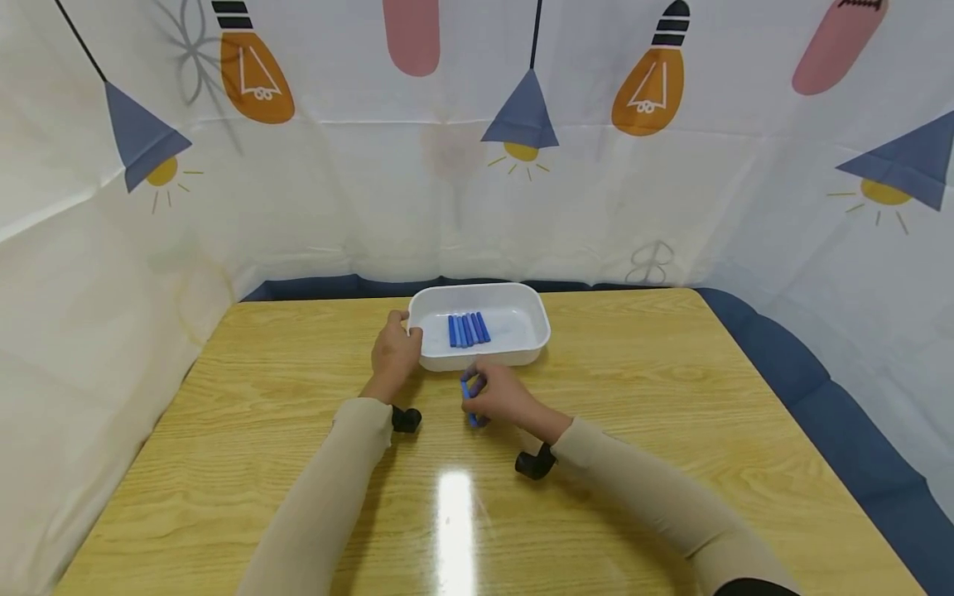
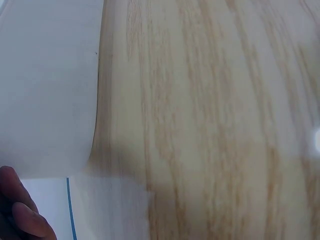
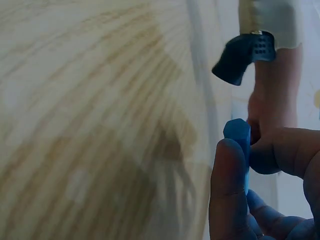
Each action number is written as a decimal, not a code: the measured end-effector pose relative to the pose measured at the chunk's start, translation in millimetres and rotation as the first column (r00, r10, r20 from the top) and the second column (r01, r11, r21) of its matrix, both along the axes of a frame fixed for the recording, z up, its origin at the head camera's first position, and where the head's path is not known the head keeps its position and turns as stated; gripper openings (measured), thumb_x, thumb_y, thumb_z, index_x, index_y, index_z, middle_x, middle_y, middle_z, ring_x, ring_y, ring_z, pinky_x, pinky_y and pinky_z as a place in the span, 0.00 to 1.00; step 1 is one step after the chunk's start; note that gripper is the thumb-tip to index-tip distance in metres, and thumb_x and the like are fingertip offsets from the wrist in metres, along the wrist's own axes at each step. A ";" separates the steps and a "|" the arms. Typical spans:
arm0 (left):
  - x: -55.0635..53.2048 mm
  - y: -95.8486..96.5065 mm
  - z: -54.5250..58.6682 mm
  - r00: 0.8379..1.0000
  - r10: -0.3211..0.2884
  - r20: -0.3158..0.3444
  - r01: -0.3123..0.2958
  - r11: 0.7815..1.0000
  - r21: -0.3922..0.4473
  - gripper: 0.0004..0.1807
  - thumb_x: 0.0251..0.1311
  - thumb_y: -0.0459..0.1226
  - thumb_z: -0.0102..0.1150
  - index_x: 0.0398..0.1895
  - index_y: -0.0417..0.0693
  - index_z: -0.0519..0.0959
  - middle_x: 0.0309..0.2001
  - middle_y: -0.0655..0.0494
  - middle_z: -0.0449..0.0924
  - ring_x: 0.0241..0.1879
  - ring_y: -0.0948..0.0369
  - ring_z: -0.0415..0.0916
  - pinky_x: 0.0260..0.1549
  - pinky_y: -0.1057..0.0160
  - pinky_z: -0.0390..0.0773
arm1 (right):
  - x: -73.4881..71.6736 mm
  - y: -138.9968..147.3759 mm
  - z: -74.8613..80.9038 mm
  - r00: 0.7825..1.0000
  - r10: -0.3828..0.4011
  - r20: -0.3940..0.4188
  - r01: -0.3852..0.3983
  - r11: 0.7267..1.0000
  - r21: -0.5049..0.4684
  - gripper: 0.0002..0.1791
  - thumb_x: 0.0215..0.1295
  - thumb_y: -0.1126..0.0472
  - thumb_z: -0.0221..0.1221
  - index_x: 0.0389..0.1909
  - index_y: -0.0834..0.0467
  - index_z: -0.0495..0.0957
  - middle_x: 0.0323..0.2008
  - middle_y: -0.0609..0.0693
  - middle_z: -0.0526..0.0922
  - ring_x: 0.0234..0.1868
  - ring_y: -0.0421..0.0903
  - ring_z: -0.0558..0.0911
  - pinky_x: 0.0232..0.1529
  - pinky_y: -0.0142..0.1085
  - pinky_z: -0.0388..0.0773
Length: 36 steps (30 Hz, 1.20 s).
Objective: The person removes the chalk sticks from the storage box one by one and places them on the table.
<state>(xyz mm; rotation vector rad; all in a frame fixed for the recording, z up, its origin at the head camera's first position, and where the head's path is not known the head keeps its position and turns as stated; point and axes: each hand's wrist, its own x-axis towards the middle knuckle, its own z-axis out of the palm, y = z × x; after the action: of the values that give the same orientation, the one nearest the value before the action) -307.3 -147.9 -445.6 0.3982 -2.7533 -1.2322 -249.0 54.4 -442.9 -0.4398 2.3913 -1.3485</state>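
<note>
My left hand (image 1: 395,354) grips the left end of a white plastic tray (image 1: 447,362), which stands near the table's far edge. Inside the tray, several blue crayons (image 1: 468,330) lie side by side in a row. Just in front of the tray, my right hand (image 1: 505,394) pinches a single blue crayon (image 3: 237,130) between thumb and fingers. That crayon's six-sided end shows in the right wrist view, while the fingers cover part of its length. In the left wrist view, fingertips (image 2: 31,220) appear beside the tray's end.
The wooden table (image 1: 633,372) stretches around the tray on all sides. Behind it hangs a white curtain (image 1: 358,190) printed with lamps and bulbs. A dark blue border (image 1: 797,372) runs along the right edge. Each wrist carries a black camera mount (image 1: 535,462).
</note>
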 end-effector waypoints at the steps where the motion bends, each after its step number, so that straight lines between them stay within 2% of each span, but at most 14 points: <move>1: -0.1 -0.2 -0.1 1.000 0.000 -0.003 0.000 1.000 0.002 0.26 0.66 0.44 0.44 0.66 0.47 0.64 0.50 0.44 0.78 0.45 0.50 0.74 0.45 0.52 0.74 | 0.6 -0.9 -1.5 1.000 -0.002 -0.010 0.003 1.000 0.019 0.22 0.51 0.66 0.64 0.50 0.61 0.75 0.37 0.56 0.79 0.23 0.44 0.81 0.24 0.37 0.81; 9: -1.4 -1.6 -2.4 1.000 -0.003 -0.013 0.004 1.000 0.011 0.26 0.66 0.44 0.44 0.66 0.48 0.64 0.51 0.44 0.78 0.45 0.50 0.74 0.44 0.52 0.73 | 3.3 -5.3 -11.4 0.999 -0.019 -0.033 0.022 0.996 0.087 0.22 0.51 0.65 0.66 0.49 0.61 0.76 0.36 0.55 0.80 0.28 0.44 0.80 0.24 0.35 0.79; 15: -1.0 -0.7 -2.2 1.000 0.004 -0.014 -0.004 1.000 0.021 0.26 0.66 0.44 0.45 0.66 0.48 0.64 0.49 0.45 0.78 0.44 0.50 0.74 0.44 0.52 0.73 | 5.0 -5.1 -17.6 0.999 -0.003 -0.037 0.006 0.997 0.082 0.20 0.51 0.65 0.65 0.47 0.61 0.76 0.32 0.54 0.79 0.24 0.44 0.80 0.22 0.35 0.79; 21: -0.1 -1.1 -1.2 1.000 0.003 -0.014 -0.003 1.000 0.018 0.26 0.66 0.44 0.44 0.66 0.47 0.64 0.50 0.44 0.78 0.45 0.51 0.74 0.44 0.53 0.73 | 5.0 -6.2 -19.8 0.997 0.011 -0.083 -0.002 0.995 0.104 0.20 0.50 0.65 0.65 0.46 0.61 0.76 0.31 0.53 0.78 0.25 0.43 0.79 0.23 0.34 0.78; 36: -0.3 -1.1 -2.3 1.000 0.008 -0.011 -0.008 1.000 0.014 0.26 0.66 0.45 0.44 0.66 0.48 0.64 0.50 0.45 0.78 0.45 0.51 0.74 0.44 0.53 0.73 | 4.2 -5.9 -17.6 0.995 0.023 -0.096 -0.009 0.989 0.148 0.19 0.51 0.64 0.65 0.46 0.61 0.75 0.29 0.52 0.78 0.24 0.42 0.78 0.24 0.34 0.77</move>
<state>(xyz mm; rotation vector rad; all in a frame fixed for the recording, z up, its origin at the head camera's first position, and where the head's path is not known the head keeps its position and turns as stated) -307.6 -149.0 -447.8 0.4016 -2.7330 -1.2486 -244.8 48.5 -460.4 -0.4928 2.5398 -1.1572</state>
